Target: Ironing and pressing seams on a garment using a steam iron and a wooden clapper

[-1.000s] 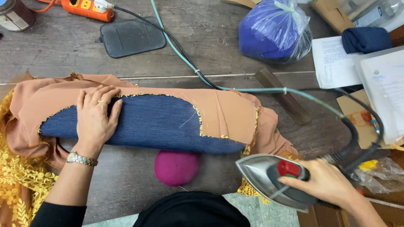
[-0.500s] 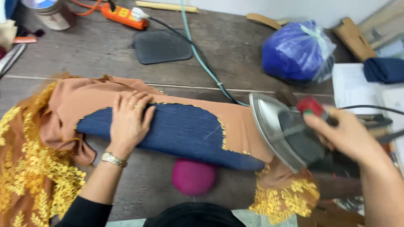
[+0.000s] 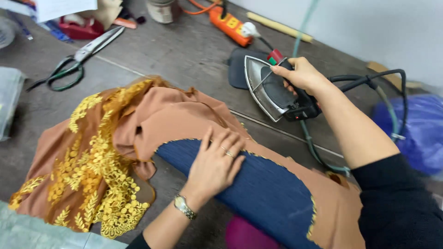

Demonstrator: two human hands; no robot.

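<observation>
My left hand [image 3: 216, 166] lies flat, fingers spread, on a dark blue padded pressing form [image 3: 265, 191] draped with a tan garment [image 3: 177, 117] trimmed in yellow lace [image 3: 99, 177]. A watch is on that wrist. My right hand [image 3: 300, 76] grips the black handle of a grey clothes iron [image 3: 272, 87], held tilted in the air over the table, soleplate facing left. The iron hangs above a dark flat mat [image 3: 237, 69], beyond the garment. Its cord [image 3: 316, 147] runs under my right forearm.
Large scissors [image 3: 76, 60] lie at the upper left. An orange power strip [image 3: 230, 23] sits at the back by a round tin [image 3: 161, 10]. A blue plastic bag [image 3: 413, 131] is at the right, a magenta object [image 3: 244, 235] under the form.
My right hand has lifted the iron from the near right and carried it up and leftward, beyond the garment. The view swung left. My left hand stays pressed on the blue form.
</observation>
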